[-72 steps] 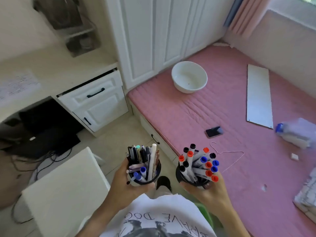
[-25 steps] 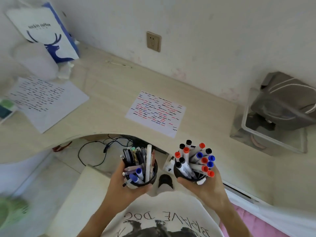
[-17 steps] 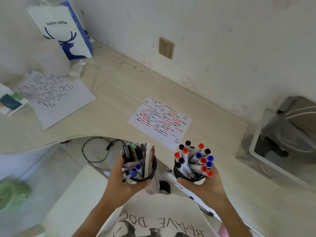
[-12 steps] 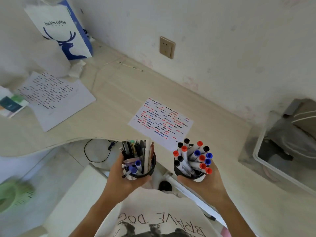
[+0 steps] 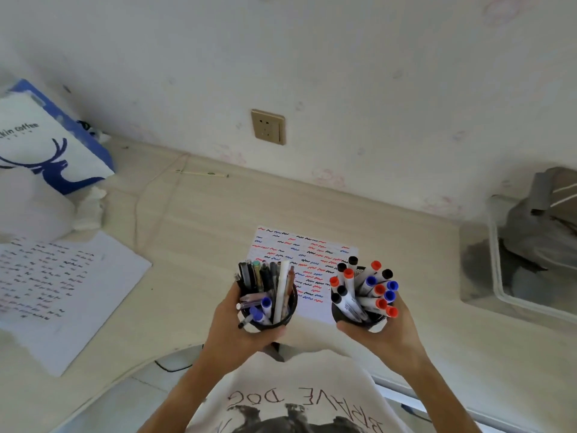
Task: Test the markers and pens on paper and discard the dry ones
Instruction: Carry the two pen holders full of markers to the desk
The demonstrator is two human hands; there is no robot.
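Observation:
My left hand [image 5: 232, 328] grips a black cup of pens [image 5: 268, 292] holding several dark pens and a white one. My right hand [image 5: 382, 334] grips a second black cup of markers [image 5: 363, 292] with red, blue and black caps. Both cups hover above the near edge of the beige desk [image 5: 193, 232]. Just beyond them lies a small test sheet [image 5: 299, 254] covered in red, blue and black squiggles. A larger sheet of paper [image 5: 56, 289] with rows of marks lies at the left.
A blue and white coffee bag [image 5: 46, 142] stands at the back left beside crumpled tissue [image 5: 89, 207]. A clear bin [image 5: 530, 264] with a grey bag sits at the right. A wall socket [image 5: 268, 126] is behind the desk. A thin stick [image 5: 203, 174] lies near the wall.
The view swung from the pink bed and drawers to the desk. Both hands carried the cups forward over the desk edge, now in front of the small test sheet.

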